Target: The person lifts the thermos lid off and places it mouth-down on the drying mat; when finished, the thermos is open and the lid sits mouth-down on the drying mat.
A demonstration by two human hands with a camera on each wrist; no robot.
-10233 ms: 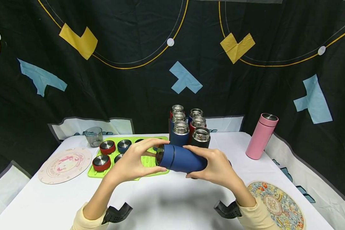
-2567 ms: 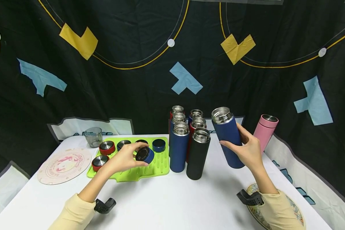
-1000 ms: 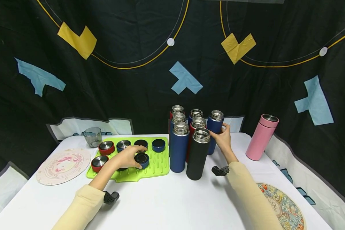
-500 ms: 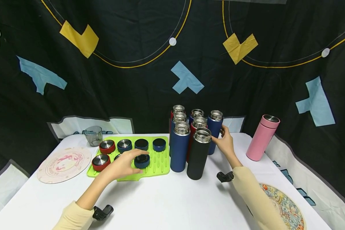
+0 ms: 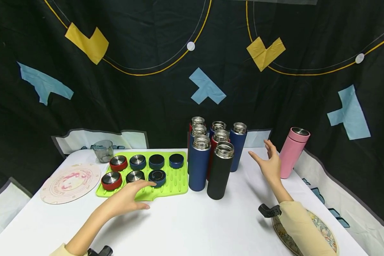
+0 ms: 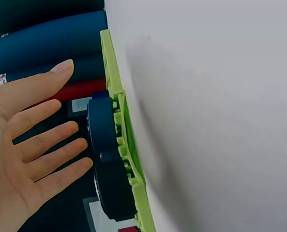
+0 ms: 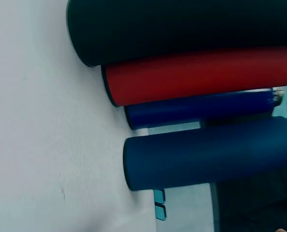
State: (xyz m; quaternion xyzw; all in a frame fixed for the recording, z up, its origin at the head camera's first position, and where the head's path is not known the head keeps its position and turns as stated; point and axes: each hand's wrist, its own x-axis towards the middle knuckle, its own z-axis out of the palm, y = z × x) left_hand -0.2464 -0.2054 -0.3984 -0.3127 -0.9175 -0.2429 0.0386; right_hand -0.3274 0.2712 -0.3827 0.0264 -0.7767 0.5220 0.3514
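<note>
My left hand hovers in front of the green mat with spread fingers, holding nothing. Just beyond its fingertips a blue flask lid rests underside up on the mat; the left wrist view shows the lid side-on past the fingers. My right hand is raised with nothing in it, between the blue flask and the pink flask. That blue flask stands upright without a lid at the back right of the group, apart from the hand. In the right wrist view only fingertips show at the edge.
Several lidless flasks stand close together, with a black flask and another blue flask in front. More lids, such as a red lid, sit on the mat. A glass, a round pink placemat and a patterned placemat lie around.
Earlier both hands held a lidded blue flask. The lid came off and went onto the mat; the flask joined the group. Both hands have let go, the left drawing nearer, the right moving right.
</note>
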